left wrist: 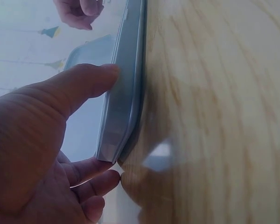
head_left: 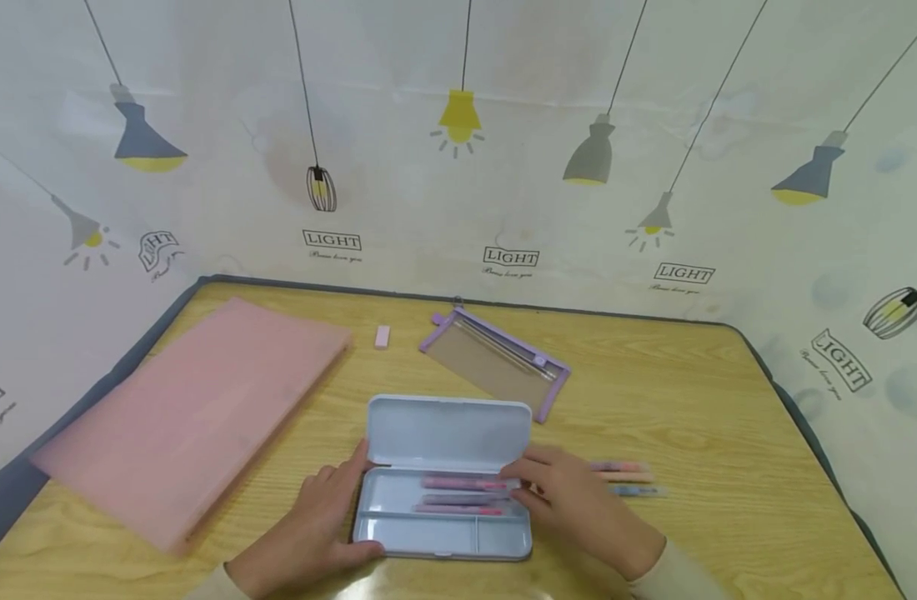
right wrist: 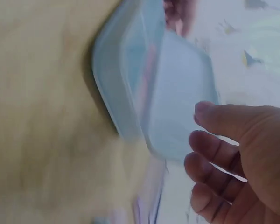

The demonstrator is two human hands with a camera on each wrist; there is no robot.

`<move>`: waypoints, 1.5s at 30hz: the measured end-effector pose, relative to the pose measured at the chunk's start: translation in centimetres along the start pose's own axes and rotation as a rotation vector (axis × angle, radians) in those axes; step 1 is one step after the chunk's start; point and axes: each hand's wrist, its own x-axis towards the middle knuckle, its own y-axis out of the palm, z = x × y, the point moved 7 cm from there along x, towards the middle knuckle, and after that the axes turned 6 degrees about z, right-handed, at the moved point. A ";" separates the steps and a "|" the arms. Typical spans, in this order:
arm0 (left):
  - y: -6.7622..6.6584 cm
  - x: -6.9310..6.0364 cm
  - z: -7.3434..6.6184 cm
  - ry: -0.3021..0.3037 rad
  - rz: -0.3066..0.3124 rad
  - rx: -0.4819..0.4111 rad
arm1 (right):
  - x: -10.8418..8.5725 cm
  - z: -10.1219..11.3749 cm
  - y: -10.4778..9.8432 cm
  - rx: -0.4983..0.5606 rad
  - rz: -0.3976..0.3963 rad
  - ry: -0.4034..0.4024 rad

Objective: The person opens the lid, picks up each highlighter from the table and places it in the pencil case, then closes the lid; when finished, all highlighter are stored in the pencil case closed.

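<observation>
The raised pale-blue lid [head_left: 449,432] of an open, rectangular pencil case [head_left: 387,493] blocks its far side. A bare left hand [head_left: 316,521] bars its left edge, a bare right hand [head_left: 578,504] its right. Room to pass: above its front compartments [head_left: 417,533], and over yellow wood-grain tabletop [head_left: 729,417] well to its right.

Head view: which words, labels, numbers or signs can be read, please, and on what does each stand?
"LIGHT": boxed, repeated across the wall covering.
"love you": small script below it, also on the wall covering; the word before is unclear.
Any marks on the pens or the pouch are too small or blurred to read.
</observation>
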 end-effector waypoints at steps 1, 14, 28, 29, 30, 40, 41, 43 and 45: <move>0.0 0.0 0.0 0.000 -0.001 -0.003 | -0.3 -0.5 -0.6 0.001 -0.019 0.014; 0.1 -0.1 0.2 -0.020 -0.001 -0.020 | -5.4 -12.0 -5.2 0.087 0.068 0.410; 0.0 -0.1 0.2 -0.013 -0.001 -0.031 | -7.2 -15.0 -2.9 0.106 0.203 0.503; 0.0 -0.1 0.2 -0.013 0.001 -0.030 | -7.1 -15.1 -2.7 0.104 0.205 0.504; 0.0 0.0 0.3 -0.014 0.003 -0.028 | -7.1 -15.1 -2.6 0.105 0.207 0.512; 0.1 0.1 0.3 -0.024 0.020 -0.023 | -6.9 -15.4 -2.4 0.106 0.209 0.523; 0.1 0.1 0.3 -0.024 0.020 -0.021 | -6.9 -15.4 -2.5 0.111 0.208 0.522; 0.1 0.1 0.3 -0.024 0.022 -0.017 | -6.8 -15.3 -2.5 0.120 0.207 0.520; 0.1 0.0 0.3 -0.023 0.023 -0.015 | -6.8 -15.3 -2.5 0.123 0.203 0.510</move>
